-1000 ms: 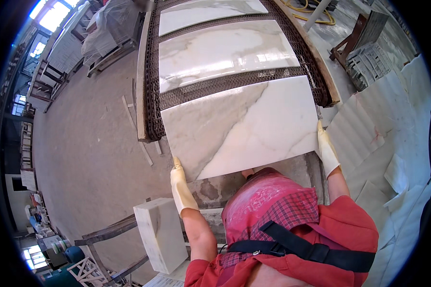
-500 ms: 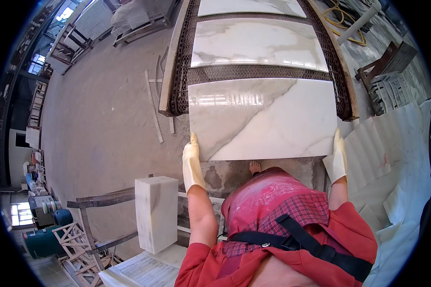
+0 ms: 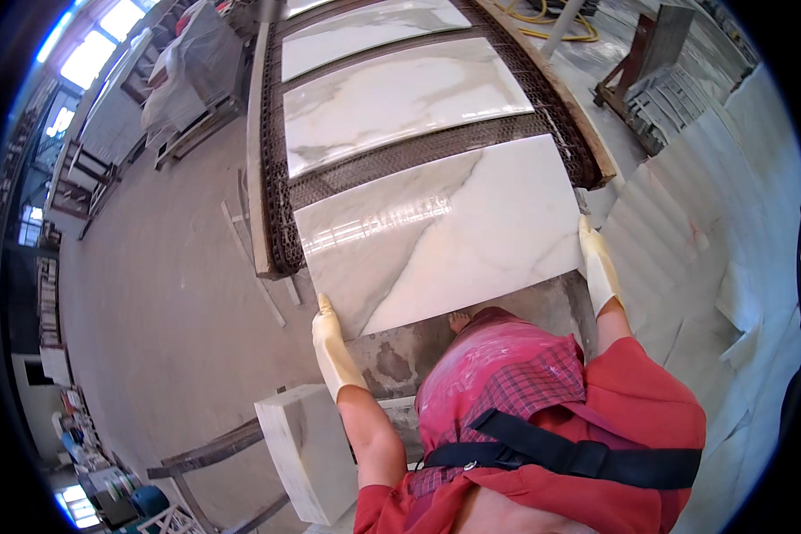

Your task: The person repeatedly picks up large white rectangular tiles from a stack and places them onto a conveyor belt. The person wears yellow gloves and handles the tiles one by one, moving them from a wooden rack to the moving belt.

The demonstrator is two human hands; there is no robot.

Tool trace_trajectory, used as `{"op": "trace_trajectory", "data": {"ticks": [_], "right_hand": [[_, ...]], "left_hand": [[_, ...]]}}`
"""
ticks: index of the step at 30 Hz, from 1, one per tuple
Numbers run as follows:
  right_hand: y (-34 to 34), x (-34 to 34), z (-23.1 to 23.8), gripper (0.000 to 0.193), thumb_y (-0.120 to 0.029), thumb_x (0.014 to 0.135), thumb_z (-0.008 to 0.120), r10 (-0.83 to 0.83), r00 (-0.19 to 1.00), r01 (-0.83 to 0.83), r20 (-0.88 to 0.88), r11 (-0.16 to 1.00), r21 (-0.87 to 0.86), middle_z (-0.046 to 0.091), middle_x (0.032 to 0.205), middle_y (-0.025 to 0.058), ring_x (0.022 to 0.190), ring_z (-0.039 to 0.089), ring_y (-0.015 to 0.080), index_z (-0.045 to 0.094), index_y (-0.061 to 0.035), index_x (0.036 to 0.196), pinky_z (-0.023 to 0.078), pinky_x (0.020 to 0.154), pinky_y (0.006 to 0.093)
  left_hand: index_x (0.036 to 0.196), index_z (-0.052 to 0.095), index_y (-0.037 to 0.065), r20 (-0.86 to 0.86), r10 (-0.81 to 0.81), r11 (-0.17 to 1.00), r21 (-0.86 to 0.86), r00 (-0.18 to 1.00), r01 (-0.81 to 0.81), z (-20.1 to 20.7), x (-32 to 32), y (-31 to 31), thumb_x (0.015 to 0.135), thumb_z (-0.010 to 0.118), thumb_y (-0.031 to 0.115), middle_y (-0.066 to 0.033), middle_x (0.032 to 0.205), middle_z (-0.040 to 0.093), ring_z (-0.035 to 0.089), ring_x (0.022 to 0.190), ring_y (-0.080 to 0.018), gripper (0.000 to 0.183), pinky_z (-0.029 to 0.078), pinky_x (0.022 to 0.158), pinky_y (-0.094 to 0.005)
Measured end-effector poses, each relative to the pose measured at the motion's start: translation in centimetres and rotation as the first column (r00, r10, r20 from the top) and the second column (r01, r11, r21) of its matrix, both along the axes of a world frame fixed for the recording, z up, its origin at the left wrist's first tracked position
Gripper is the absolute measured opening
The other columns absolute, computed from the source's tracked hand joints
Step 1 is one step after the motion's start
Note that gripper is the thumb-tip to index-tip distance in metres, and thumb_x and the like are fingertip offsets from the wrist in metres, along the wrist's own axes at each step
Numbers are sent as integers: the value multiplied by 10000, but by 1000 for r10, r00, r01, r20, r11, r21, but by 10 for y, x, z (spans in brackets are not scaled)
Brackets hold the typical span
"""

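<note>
A white, polished marble slab (image 3: 472, 240) with grey veins lies across the near end of a mesh conveyor (image 3: 280, 236), its near edge sticking out toward my body. My left hand (image 3: 334, 347), in a cream rubber glove, grips the slab's near left corner, thumb on the edge. On the opposite short side, my right hand (image 3: 600, 267), gloved alike, holds the edge near the right corner. Both hands' fingers are mostly hidden under the stone. Whether the far part touches the mesh cannot be made out.
Farther up the conveyor lie more marble slabs (image 3: 405, 107). A thick white stone block (image 3: 310, 454) stands at my left beside a dark metal frame (image 3: 209, 449). White sheeting (image 3: 676, 240) covers the right side. Wood strips (image 3: 249, 258) lie on the floor left of the conveyor.
The view has turned, so conveyor and slab now appear slanted. The slab's left end sits nearer me and its right end farther off. Both hands keep their hold.
</note>
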State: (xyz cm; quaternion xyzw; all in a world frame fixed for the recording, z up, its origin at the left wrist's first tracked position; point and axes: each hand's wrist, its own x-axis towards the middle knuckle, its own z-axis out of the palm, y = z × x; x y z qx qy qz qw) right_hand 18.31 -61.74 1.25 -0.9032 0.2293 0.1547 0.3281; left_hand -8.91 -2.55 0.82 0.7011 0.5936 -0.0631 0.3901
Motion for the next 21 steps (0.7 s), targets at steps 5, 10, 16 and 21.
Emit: {"op": "trace_trajectory", "data": {"ticks": [5,10,16,21], "right_hand": [[4,6,5,861,-738,946,278,-15,999,14,-32,999,-40,584,1353,241,1315,515,375,615,-36,1314,385,1088,432],[3,9,2,895,-748,941,274,-31,999,30,-31,999,-38,586,1339,262,1314,516,378,618,-2,1297,388,1083,432],[7,20,-13,903,-736,954,224,-17,1000,18,5,999,-49,603,1294,278,1290,529,391,635,8,1261,382,1086,439],[-1,26,-36,919,-739,953,215,4,999,-4,36,1000,-11,598,1297,284,1297,522,393,635,19,1259,375,1093,439]], "left_hand": [[1251,627,-65,-7,17,999,-46,1000,-17,11,4,-2,934,276,768,-279,1260,629,551,1263,-396,958,413,1063,-447],[1263,621,-61,5,-10,999,-35,1000,10,1,9,-2,929,288,773,-278,1264,628,557,1259,-392,958,419,1058,-449],[1279,612,-57,-1,-19,1000,6,1000,19,-4,7,7,923,307,779,-276,1268,628,564,1254,-384,958,428,1050,-451],[1292,604,-53,-8,-28,999,44,1000,28,-3,13,11,918,323,783,-274,1272,627,571,1249,-378,958,435,1044,-453]]}}
